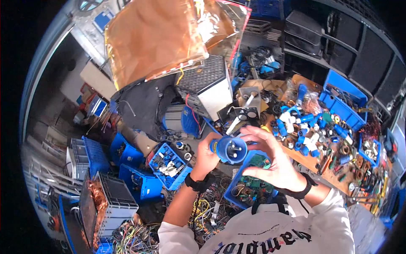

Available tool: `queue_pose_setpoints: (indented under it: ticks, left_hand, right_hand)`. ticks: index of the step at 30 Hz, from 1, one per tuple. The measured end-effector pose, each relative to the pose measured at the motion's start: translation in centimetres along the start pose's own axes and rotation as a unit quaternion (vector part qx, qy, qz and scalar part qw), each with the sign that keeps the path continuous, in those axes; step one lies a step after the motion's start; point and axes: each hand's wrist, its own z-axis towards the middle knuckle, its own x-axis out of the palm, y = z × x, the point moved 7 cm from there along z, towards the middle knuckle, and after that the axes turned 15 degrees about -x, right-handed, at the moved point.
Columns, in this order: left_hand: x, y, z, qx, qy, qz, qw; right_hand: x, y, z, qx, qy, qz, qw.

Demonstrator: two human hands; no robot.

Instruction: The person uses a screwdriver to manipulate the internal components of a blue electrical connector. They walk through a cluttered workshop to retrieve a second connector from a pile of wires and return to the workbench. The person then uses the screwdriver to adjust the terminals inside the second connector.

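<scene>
My left hand (206,155) is closed around the body of a blue industrial plug (230,151) in front of me. The plug's round open end is turned up toward me, with metal pins showing inside. Close by on its right, my right hand (275,163) has its fingers and thumb spread apart. Its fingertips are near the plug's rim; whether they touch it I cannot tell. Below the hands, a blue bin (230,195) holds green circuit boards (253,180). Both my wrists wear black bands.
On the right, a wooden bench (302,158) carries many blue and white connectors (292,122) and hand tools. Several blue bins of parts (169,166) stand at the left. Tangled wires (211,207) lie below. A large orange-brown sheet (152,40) rises at the back.
</scene>
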Motion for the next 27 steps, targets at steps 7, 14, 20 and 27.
queue_pose_setpoints:
  ticks: [7, 14, 20, 27]
  left_hand:
    - [2.8, 2.1, 0.1, 0.019, 0.005, -0.036, 0.999]
    - [4.6, 3.6, 0.1, 0.016, -0.011, -0.089, 0.996]
    - [5.2, 0.8, -0.5, 0.055, -0.045, 0.018, 0.997]
    - [4.9, 0.1, -0.9, 0.042, -0.034, 0.036, 0.998]
  right_hand:
    - [0.1, 0.4, 0.1, -0.018, 0.024, -0.114, 0.993]
    - [0.0, 0.9, 0.1, -0.041, 0.031, -0.208, 0.977]
    - [-1.8, 1.7, -0.7, -0.017, -0.01, -0.323, 0.946]
    - [-5.0, -2.3, -5.5, 0.161, -0.149, -0.047, 0.975]
